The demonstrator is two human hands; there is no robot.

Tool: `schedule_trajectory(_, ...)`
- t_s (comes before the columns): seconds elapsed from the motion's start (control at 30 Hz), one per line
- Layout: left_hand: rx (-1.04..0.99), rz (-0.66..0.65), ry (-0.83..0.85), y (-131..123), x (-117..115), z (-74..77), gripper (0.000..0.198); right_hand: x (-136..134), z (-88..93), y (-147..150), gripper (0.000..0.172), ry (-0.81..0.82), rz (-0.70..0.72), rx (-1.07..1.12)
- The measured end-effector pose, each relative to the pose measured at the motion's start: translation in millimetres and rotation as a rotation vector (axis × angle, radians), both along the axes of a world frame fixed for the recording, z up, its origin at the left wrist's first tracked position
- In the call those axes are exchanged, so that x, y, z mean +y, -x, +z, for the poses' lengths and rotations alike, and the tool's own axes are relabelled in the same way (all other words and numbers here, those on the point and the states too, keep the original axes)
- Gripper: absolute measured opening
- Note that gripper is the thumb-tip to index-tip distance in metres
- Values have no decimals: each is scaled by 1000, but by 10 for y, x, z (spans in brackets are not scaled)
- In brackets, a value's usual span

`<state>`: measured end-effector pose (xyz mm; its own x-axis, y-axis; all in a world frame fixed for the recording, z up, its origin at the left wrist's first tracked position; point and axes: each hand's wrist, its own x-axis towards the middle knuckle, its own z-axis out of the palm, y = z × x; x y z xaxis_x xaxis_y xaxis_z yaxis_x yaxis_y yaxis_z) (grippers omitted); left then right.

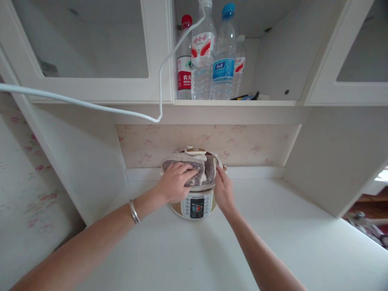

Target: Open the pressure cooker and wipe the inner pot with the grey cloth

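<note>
A cream and white electric pressure cooker (197, 204) with a button panel stands at the back of a white counter (188, 250). A grey and white cloth (203, 169) lies over its lid. My left hand (175, 182) rests on top of the cloth with fingers pressed down on it. My right hand (223, 190) holds the right side of the cooker, thumb up at the cloth's edge. A bracelet (134, 211) circles my left wrist.
Several water bottles (209, 56) stand on an open shelf above, beside glass-fronted cabinet doors (87, 44). A white cable (91, 106) hangs across the upper left. Floral wallpaper (248, 141) backs the niche. A white side panel (333, 161) closes the right.
</note>
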<state>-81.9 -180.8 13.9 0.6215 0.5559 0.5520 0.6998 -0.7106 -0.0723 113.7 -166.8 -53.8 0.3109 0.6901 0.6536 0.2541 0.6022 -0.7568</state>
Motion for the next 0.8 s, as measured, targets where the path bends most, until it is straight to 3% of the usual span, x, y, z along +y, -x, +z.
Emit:
schedule_trajectory(0.1,104,-72,-67,-410,-53,11,47,-69,-103,-194,20,-47,-68,659)
schedule_trajectory(0.17,152,-115,-98,-700,-14,19,41,-186,-240,-312,13,-41,-113,868)
schedule_trajectory(0.3,228,-139,-91,-1294,179,24,28,-519,-564,-417,14,183,-34,863)
schedule_trajectory(0.47,253,67,191,-1832,619,193,29,-834,-793,-445,19,384,15,782)
schedule_trajectory(0.63,189,187,285,-1976,931,376,35,-951,-888,-576,24,484,56,722)
schedule_trajectory(0.8,155,168,267,-1854,705,274,33,-926,-900,-723,27,520,19,718)
